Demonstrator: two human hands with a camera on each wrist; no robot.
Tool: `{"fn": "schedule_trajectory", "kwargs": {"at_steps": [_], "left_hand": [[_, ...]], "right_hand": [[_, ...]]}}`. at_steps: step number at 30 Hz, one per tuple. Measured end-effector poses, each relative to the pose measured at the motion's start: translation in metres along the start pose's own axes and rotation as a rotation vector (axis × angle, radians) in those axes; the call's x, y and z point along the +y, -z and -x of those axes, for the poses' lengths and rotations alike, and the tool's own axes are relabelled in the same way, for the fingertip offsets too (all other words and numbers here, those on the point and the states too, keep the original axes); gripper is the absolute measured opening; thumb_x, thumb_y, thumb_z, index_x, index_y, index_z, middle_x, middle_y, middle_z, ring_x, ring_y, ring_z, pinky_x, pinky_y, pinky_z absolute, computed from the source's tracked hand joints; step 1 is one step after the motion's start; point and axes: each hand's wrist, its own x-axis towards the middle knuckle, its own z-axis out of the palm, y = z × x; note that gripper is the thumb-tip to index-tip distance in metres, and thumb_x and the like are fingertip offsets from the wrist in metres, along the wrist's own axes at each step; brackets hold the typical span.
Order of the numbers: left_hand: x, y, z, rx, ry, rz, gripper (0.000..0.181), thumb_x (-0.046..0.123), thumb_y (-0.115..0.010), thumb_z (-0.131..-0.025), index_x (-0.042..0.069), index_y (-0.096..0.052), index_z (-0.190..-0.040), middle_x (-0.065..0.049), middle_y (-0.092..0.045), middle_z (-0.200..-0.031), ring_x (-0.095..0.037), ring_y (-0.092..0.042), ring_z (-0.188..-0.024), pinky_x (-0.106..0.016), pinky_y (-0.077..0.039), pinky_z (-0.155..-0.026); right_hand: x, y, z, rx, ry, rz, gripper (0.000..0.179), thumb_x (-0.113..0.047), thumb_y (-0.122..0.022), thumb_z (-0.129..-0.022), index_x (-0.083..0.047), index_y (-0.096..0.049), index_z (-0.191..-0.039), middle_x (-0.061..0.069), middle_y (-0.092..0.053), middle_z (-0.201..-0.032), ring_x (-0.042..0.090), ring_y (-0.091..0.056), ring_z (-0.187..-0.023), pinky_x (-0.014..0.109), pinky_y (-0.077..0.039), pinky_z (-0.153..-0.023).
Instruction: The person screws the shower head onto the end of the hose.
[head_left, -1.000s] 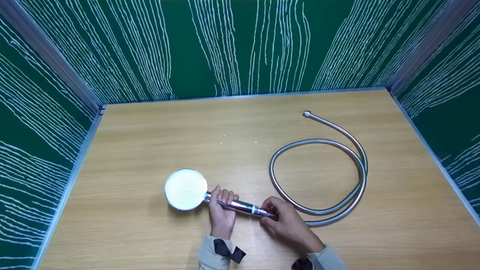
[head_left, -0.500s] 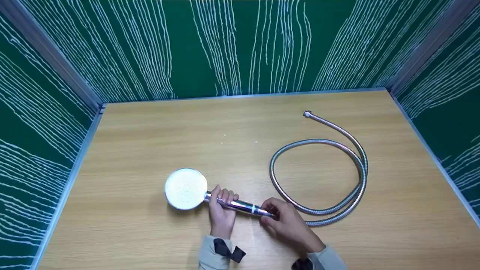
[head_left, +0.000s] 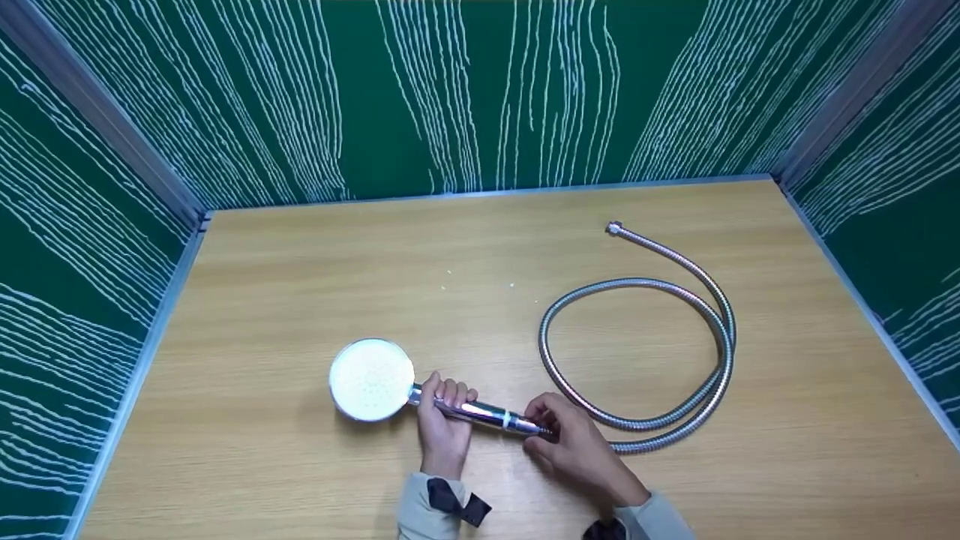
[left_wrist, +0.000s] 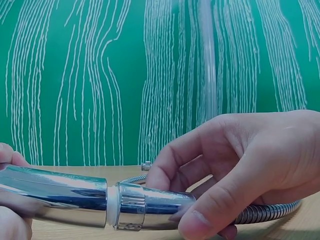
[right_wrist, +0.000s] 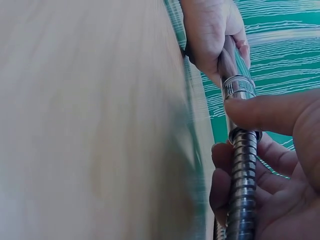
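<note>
The left hand (head_left: 444,429) is grasping the shower head (head_left: 373,379) by its handle (left_wrist: 55,195); just to this hand's right, the right hand (head_left: 576,444) is pinching the conical connector (left_wrist: 165,207) at the handle's end, a white ring (left_wrist: 112,206) showing between handle and connector. Sound practice is probably calling for a steady left grip and for turning the connector squarely in line with the handle. Beyond the right hand, the metal hose (head_left: 637,282) is lying looped on the table (head_left: 300,285).

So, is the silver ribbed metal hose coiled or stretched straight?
Coiled: the hose lies in a loose loop on the light-brown wooden table.
</note>
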Motion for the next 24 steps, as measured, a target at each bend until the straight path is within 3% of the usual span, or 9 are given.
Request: {"fn": "schedule_trajectory", "kwargs": {"at_steps": [9, 18, 24], "left_hand": [[0.0007, -0.0004, -0.0004, -0.013, -0.005, -0.005, 0.043, 0.015, -0.028, -0.102, 0.014, -0.037, -0.060, 0.006, -0.038, -0.051, -0.010, -0.036, -0.048, -0.025, -0.031, -0.060], [0.0001, -0.0012, -0.0007, -0.012, -0.004, 0.002, 0.044, 0.015, -0.026, -0.101, 0.015, -0.036, -0.058, 0.006, -0.037, -0.050, -0.009, -0.036, -0.047, -0.024, -0.031, -0.059], [-0.0002, -0.0009, -0.0012, -0.008, -0.005, -0.010, 0.043, 0.015, -0.028, -0.101, 0.014, -0.036, -0.059, 0.005, -0.036, -0.050, -0.010, -0.035, -0.048, -0.024, -0.032, -0.060]], "right_hand": [[-0.0017, 0.0001, -0.0004, 0.002, -0.033, -0.013, 0.026, -0.005, -0.076, -0.076, -0.014, -0.061, -0.095, -0.002, -0.062, -0.089, 0.010, -0.056, -0.082, 0.022, -0.046, -0.072], [-0.0024, 0.0032, -0.0030, -0.047, -0.062, -0.007, 0.019, -0.010, -0.073, -0.080, -0.013, -0.064, -0.096, -0.001, -0.064, -0.089, 0.009, -0.056, -0.080, 0.021, -0.045, -0.070], [-0.0014, 0.0030, -0.0016, -0.054, -0.052, -0.003, 0.028, -0.010, -0.073, -0.080, -0.014, -0.063, -0.105, -0.001, -0.064, -0.098, 0.013, -0.059, -0.088, 0.024, -0.047, -0.076]]}}
